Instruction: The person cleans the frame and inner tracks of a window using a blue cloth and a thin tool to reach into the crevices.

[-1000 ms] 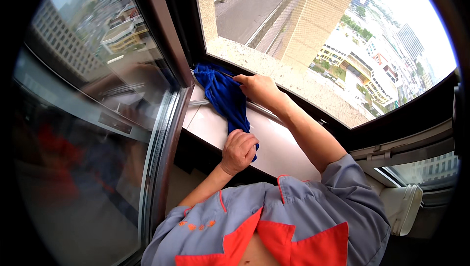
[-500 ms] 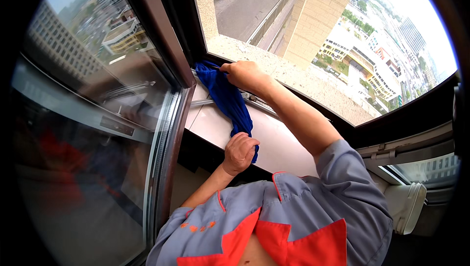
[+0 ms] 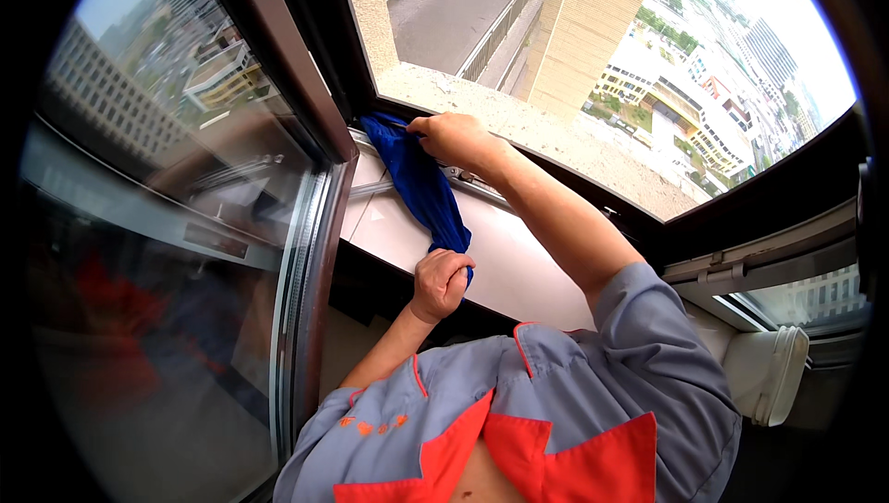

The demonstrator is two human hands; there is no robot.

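Note:
A dark blue cloth (image 3: 421, 190) stretches from the corner of the window frame down across the white sill (image 3: 505, 257). My left hand (image 3: 441, 284) is closed in a fist round the cloth's near end, just over the sill's front edge. At the far end, my right hand (image 3: 456, 140) pinches the cloth with bent fingers, pressing it against the lower track of the frame by the corner. Its fingertips are partly hidden by the cloth. Beside that hand, a metal stay arm (image 3: 477, 188) lies along the frame.
An open glass sash (image 3: 231, 225) with a brown frame (image 3: 324, 169) stands close on my left. Beyond the opening is a stone ledge (image 3: 519, 132), with a deep drop to buildings below. A white bucket (image 3: 767, 373) stands at the right, under another window (image 3: 806, 308).
My left hand has tightened from loosely curled fingers to a fist and shifted slightly left with the cloth. The right hand stays at the corner. The whole view has shifted a little.

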